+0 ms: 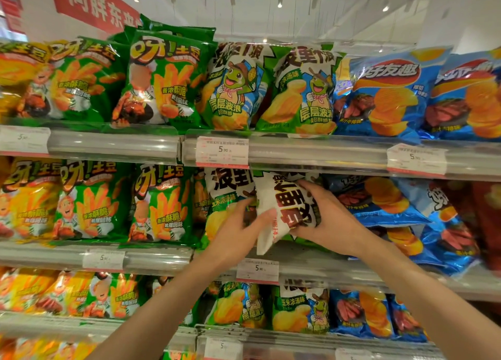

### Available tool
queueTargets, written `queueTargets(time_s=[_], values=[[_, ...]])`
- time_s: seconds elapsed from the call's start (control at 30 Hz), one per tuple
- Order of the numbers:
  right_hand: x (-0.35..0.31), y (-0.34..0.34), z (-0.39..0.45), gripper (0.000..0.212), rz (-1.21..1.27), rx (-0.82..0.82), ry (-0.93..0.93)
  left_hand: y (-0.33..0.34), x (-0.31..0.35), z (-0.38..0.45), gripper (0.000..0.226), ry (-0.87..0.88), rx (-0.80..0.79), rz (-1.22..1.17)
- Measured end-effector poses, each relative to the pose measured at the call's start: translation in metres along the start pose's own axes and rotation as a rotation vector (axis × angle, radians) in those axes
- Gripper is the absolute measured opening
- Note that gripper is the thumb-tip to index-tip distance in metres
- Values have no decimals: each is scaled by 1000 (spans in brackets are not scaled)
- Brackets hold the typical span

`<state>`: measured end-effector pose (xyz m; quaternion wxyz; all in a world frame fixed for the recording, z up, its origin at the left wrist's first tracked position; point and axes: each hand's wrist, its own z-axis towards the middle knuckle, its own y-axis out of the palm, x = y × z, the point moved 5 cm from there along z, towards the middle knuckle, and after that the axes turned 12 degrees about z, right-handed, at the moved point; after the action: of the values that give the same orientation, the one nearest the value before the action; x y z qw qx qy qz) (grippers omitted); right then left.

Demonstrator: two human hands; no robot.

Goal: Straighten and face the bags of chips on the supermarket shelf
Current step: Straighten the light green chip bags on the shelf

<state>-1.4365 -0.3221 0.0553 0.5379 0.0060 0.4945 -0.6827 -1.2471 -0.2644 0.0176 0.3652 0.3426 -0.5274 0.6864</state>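
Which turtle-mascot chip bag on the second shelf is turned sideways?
The white bag held by both hands; its lettering runs sideways, while its left neighbour stands upright.

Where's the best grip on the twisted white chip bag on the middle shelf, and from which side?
Take the white chip bag by its two side edges, from the front. It sits rotated, lettering sideways and a corner pointing down, so opposite-edge holds allow turning it upright. The left hand and right hand already flank it.
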Motion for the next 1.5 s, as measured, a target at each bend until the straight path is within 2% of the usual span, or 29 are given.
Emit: queueTargets(time_s=[0.1,0.2,0.37,0.53,0.67,0.83,0.97,1.07,1.13,1.27,1.33,1.43,1.5], values=[[1,0,-2,103,-10,-25,33,12,5,8,54,-6,69,-23],[12,-12,-9,108,20,-55,153,10,-1,12,44,-67,110,-194],[28,-26,-19,97,140,16,264,-11,-4,6,39,-43,164,-298],[25,-22,-14,89,101,-31,324,-45,-10,-2,66,-69,166,-270],[16,-14,-6,89,110,-88,331,-66,-20,-3,52,-94,164,-292],[6,-9,4,103,146,-78,337,-82,-28,-4,48,-124,168,-423],[-7,-5,10,97,258,-35,318,-82,-33,-7,45,-159,73,-452],[-8,-7,3,82,90,-15,365,-82,-38,-8,47,-179,-18,-447],[-10,-7,-4,79,32,-54,351,-79,-37,-9,47,-160,-110,-412],[-14,9,-22,86,227,-211,398,-62,-28,-5,51,-133,-210,-389],[-12,16,-30,77,263,-184,407,-56,-22,-1,54,-134,-207,-389],[-6,13,-39,63,313,-28,427,-48,-17,6,55,-145,-198,-422],[-1,7,-42,53,333,83,448,-44,-14,10,47,-127,-169,-476]])
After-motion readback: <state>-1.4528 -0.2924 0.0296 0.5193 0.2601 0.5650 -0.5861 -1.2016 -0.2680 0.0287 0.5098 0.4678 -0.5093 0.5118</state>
